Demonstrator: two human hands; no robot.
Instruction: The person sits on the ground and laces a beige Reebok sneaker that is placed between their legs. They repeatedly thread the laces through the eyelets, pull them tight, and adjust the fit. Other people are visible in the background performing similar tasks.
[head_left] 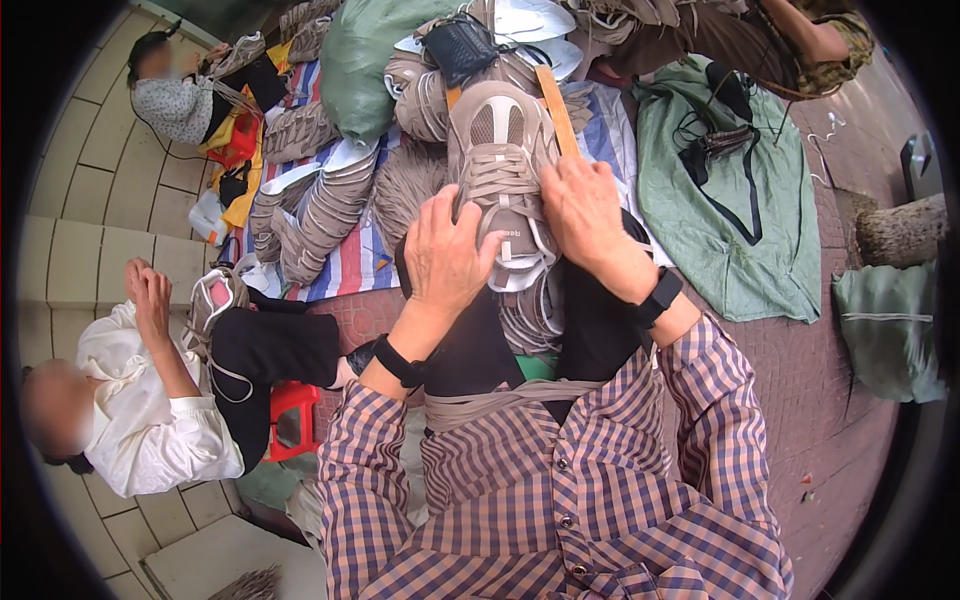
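Note:
A beige-grey shoe upper lies over my knees, its toe pointing away from me and its tongue toward me. Flat beige laces cross its front in rows. My left hand grips the near left edge, fingers bent over the side and thumb by the tongue. On the opposite edge, my right hand holds the upper with curled fingers; its fingertips are partly hidden. A wooden strip sticks out beyond that hand. A bundle of loose laces lies across my lap.
Stacked uppers lie left on a striped sheet. A green sack stands behind them. Co-workers sit at left, far left and far right. A green cloth and a tree trunk are at right.

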